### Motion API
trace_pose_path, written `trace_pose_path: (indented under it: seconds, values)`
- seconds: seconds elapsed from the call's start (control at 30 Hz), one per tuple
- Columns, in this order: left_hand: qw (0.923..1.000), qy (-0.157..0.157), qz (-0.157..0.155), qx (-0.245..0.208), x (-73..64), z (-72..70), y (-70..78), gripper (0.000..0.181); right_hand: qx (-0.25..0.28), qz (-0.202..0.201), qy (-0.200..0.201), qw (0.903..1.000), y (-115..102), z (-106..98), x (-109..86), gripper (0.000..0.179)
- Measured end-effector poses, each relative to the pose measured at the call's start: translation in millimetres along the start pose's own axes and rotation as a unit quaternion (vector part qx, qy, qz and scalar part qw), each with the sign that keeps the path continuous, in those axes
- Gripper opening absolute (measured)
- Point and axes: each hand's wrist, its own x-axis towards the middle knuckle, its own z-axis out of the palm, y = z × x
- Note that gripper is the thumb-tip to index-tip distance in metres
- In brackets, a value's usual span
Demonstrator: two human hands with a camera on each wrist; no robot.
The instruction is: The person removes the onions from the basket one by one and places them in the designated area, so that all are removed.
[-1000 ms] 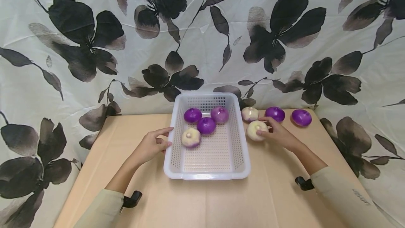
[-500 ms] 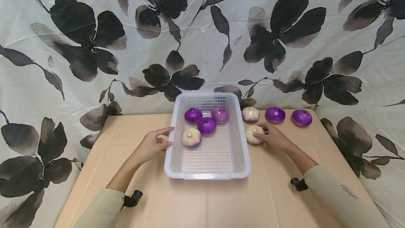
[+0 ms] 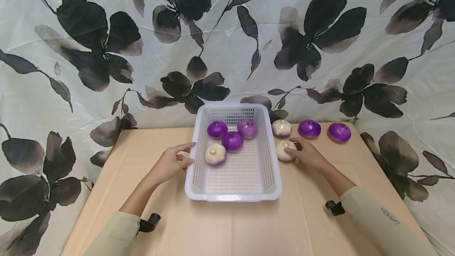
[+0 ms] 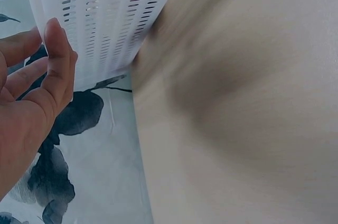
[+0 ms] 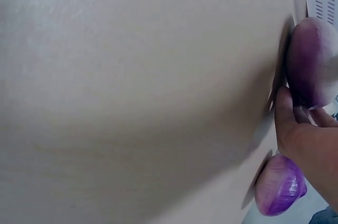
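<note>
The left hand point(image 3: 170, 164), fingers loosely parted, touches the left rim of the basket point(image 3: 232, 197), which holds four onions point(image 3: 232, 141). Just right of the basket, a pale onion point(image 3: 284, 151) is held in the right hand's point(image 3: 310, 155) partly curled fingers.

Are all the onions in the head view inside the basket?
No: four onions lie in the white basket, but four other onions are outside it, to its right.

The right sleeve point(image 3: 378, 226), at four o'clock in the head view, bears small dark lettering point(image 3: 390, 216), too small to read.
</note>
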Motion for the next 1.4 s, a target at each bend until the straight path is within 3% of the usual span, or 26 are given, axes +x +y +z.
trace_pose_path:
  seconds: [0.5,0.83,1.13,1.4]
  values:
    - [1.0,-0.001,0.0,0.001,0.8,0.0,0.3,0.059,0.028,0.001,-0.014,0.9995,0.8,-3.8,-0.8,0.07]
    - [1.0,-0.004,0.008,0.0,1.0,-0.9,2.0,0.059,0.021,-0.007,-0.018,0.9996,-0.8,-5.1,-1.4,0.072]
    - [1.0,-0.003,-0.005,0.002,1.6,-1.6,1.9,0.059,0.006,-0.016,-0.021,0.9996,-3.2,-8.8,-2.4,0.072]
    - [1.0,-0.007,-0.003,0.003,2.4,-3.0,0.5,0.059,-0.009,-0.013,-0.025,0.9996,-4.6,-22.4,-5.2,0.075]
